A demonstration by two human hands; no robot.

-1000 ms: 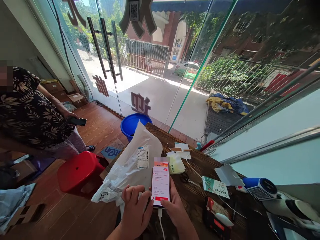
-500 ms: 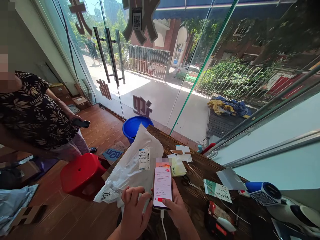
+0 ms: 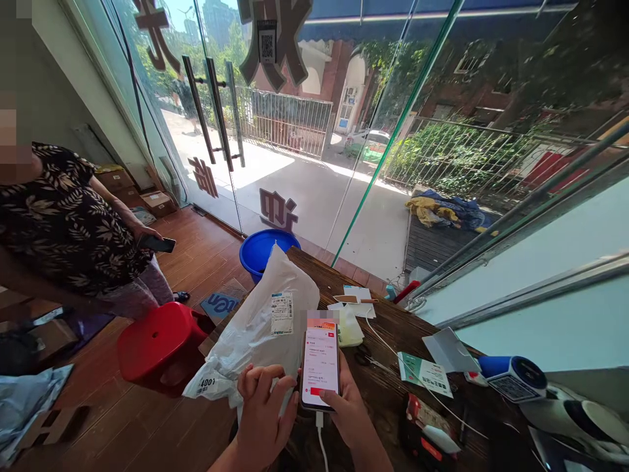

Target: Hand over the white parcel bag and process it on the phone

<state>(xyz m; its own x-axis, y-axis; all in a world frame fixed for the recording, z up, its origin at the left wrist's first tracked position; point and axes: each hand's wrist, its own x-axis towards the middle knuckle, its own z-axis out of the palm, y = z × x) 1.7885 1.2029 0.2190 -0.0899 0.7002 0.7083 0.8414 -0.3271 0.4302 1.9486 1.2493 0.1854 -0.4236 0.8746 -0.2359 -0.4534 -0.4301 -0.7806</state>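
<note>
Fingers of the right hand (image 3: pixel 346 410) wrap from behind around a slim smartphone (image 3: pixel 320 367) with a lit white-and-red screen. The thumb lies across its lower right corner, so the grip is closed firmly on it and the screen faces up toward the camera. The smartphone is held just above the near part of the dark wooden plank table (image 3: pixel 388 393), and a thin white charging cable (image 3: pixel 320 442) hangs from its bottom end. The left hand (image 3: pixel 263 416) sits just beside it, fingers half curled with their tips at the phone's left edge, over a crumpled white plastic mailing bag (image 3: pixel 255 328); whether it actually grips either one cannot be told. The bag lies on the table's left corner, a printed shipping label (image 3: pixel 282 313) facing up. Right of the smartphone lie a pale yellow notepad (image 3: pixel 350 328), black-handled scissors (image 3: pixel 366 358) and a green-and-white printed leaflet (image 3: pixel 425 373), with a blue-and-white handheld scanner (image 3: pixel 511 377) farther right. Beyond the bag a round blue plastic basin (image 3: pixel 265 248) stands on the floor, and a red plastic stool (image 3: pixel 157 337) stands left of the table. At the left, another person in a dark leaf-print top (image 3: pixel 63 223) holds a dark phone (image 3: pixel 157 244) in one hand.
</note>
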